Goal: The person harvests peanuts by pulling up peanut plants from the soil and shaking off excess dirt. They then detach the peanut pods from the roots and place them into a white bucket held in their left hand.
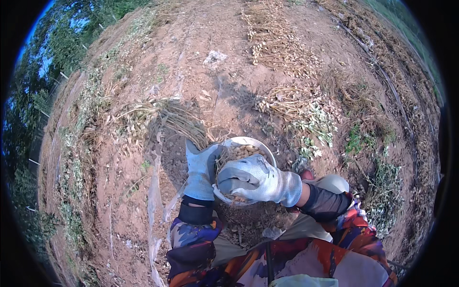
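Observation:
My left hand, in a white and grey work glove, grips a bundle of dried peanut plants by its stems. The leafy ends point up and left, and the root end hangs at the rim of a white bucket. Peanut pods lie inside the bucket. Above its near part is my right hand, gloved alike, with curled fingers close to the root end. Those fingers hide whatever may be between them, along with much of the bucket's inside.
A pile of peanut plants with pods lies right of the bucket on bare soil. Beyond it runs a longer row of pulled plants. Torn plastic film trails along the left. My shoe is right of the bucket.

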`<action>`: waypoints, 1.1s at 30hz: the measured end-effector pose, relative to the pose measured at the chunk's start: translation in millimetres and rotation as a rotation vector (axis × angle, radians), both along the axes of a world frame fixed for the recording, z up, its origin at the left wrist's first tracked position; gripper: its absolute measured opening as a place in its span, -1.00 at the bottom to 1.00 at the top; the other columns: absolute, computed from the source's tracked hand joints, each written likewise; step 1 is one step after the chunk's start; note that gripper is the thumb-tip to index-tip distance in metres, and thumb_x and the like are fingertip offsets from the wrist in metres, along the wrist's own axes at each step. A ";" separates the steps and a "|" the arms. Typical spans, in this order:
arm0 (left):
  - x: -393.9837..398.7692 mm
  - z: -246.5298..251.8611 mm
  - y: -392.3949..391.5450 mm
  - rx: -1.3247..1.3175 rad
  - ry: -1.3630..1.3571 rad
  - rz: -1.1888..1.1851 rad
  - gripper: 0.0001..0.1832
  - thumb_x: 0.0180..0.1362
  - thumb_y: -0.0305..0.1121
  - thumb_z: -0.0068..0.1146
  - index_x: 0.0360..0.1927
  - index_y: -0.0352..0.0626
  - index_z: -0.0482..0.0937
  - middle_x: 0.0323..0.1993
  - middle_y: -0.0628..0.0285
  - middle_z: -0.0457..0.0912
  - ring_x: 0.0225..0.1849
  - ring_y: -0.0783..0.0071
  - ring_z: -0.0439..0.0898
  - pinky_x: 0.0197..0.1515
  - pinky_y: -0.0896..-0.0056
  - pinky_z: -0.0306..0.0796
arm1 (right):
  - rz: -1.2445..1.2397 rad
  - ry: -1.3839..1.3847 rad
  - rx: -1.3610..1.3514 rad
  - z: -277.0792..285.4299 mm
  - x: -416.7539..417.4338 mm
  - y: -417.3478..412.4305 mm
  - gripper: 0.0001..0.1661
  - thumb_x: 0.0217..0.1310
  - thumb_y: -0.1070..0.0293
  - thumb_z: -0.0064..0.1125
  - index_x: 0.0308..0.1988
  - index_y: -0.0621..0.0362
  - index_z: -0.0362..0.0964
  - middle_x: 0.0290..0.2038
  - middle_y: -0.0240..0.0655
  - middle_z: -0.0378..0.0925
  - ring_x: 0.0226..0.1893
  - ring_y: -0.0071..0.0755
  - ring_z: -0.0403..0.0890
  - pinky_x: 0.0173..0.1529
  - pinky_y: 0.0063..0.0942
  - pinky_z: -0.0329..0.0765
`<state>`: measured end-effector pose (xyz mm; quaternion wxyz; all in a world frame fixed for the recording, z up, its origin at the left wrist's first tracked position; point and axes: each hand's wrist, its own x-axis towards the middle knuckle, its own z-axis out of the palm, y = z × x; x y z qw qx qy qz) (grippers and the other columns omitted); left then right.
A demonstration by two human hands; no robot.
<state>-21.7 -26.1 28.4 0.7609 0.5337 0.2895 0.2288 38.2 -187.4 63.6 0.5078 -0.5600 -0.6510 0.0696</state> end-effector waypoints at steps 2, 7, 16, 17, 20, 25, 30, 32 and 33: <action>-2.0 -0.8 8.2 0.085 -0.022 0.050 -0.20 -0.19 -0.70 0.15 0.18 -0.23 0.05 -0.17 0.15 0.47 -0.23 0.43 0.50 -0.20 0.52 0.44 | -0.026 0.059 0.029 13.1 -9.1 -7.6 -0.68 -0.04 0.38 0.10 -0.18 0.16 0.37 -0.29 -0.18 0.47 -0.26 -0.09 0.51 -0.15 -0.34 0.43; -10.5 3.9 8.7 0.157 -0.116 0.117 -0.21 -0.13 -0.69 0.10 0.21 -0.21 0.02 -0.22 0.18 0.46 -0.26 0.46 0.49 -0.21 0.52 0.42 | -0.563 0.135 -0.510 7.9 25.6 -7.8 -0.76 -0.05 0.45 0.00 -0.25 0.11 0.34 -0.38 -0.19 0.46 -0.30 -0.10 0.52 -0.29 -0.32 0.45; -4.2 8.7 -9.3 0.076 -0.014 0.094 -0.13 -0.12 -0.63 0.09 0.26 -0.09 -0.11 -0.27 0.14 0.45 -0.29 0.40 0.50 -0.29 0.51 0.45 | -0.452 -0.056 -0.216 -20.2 10.4 1.5 -0.45 -0.12 0.19 0.21 -0.07 0.12 0.32 -0.29 -0.18 0.38 -0.33 -0.09 0.50 -0.30 -0.28 0.46; -3.0 7.0 -11.4 0.069 0.012 0.094 -0.12 -0.12 -0.63 0.09 0.26 -0.07 -0.12 -0.27 0.13 0.45 -0.29 0.39 0.51 -0.31 0.50 0.45 | -0.442 -0.019 -0.209 -22.8 9.5 4.0 -0.43 -0.12 0.14 0.23 -0.09 0.14 0.33 -0.31 -0.18 0.38 -0.35 -0.10 0.50 -0.31 -0.27 0.46; -5.2 15.7 -18.8 0.006 -0.038 0.043 -0.12 -0.12 -0.67 0.10 0.27 -0.04 -0.08 -0.19 0.13 0.41 -0.26 0.36 0.51 -0.29 0.47 0.47 | -0.414 -0.034 -0.262 -25.8 9.8 10.3 -0.49 -0.08 0.07 0.19 -0.19 0.19 0.34 -0.31 -0.13 0.43 -0.26 -0.02 0.47 -0.19 -0.19 0.40; -6.6 12.1 -15.9 0.142 -0.079 0.027 -0.12 -0.13 -0.69 0.11 0.27 -0.08 -0.07 -0.10 0.12 0.40 -0.24 0.37 0.51 -0.23 0.47 0.48 | -0.331 -0.094 -0.288 -50.6 18.7 13.5 -0.49 -0.07 0.31 0.09 -0.04 0.25 0.30 -0.09 -0.06 0.38 -0.03 0.01 0.39 0.06 -0.25 0.35; -10.2 -12.5 27.5 0.066 -0.278 0.252 -0.21 -0.05 -0.57 0.14 0.24 -0.10 0.00 -0.19 0.11 0.47 -0.24 0.37 0.52 -0.25 0.48 0.48 | -0.301 -0.243 -0.056 -1.8 -8.4 -3.7 -0.45 -0.23 0.33 0.16 -0.10 0.13 0.34 -0.23 -0.21 0.45 -0.18 -0.03 0.48 -0.01 -0.19 0.39; -13.8 8.5 26.6 0.034 -0.263 0.289 -0.35 -0.01 -0.51 0.13 0.17 -0.16 0.12 -0.23 0.13 0.50 -0.27 0.38 0.54 -0.27 0.46 0.48 | -0.470 -0.098 -0.170 -16.3 7.6 -5.3 -0.58 -0.16 0.42 0.11 -0.16 0.18 0.36 -0.32 -0.17 0.46 -0.27 -0.01 0.50 -0.20 -0.25 0.45; -14.7 17.9 26.2 0.017 -0.258 0.311 -0.41 0.01 -0.48 0.13 0.14 -0.20 0.18 -0.26 0.14 0.51 -0.28 0.39 0.54 -0.29 0.45 0.49 | -0.556 0.003 -0.255 -11.9 12.7 -6.2 -0.62 -0.13 0.44 0.08 -0.18 0.20 0.36 -0.34 -0.14 0.46 -0.27 0.00 0.50 -0.25 -0.27 0.46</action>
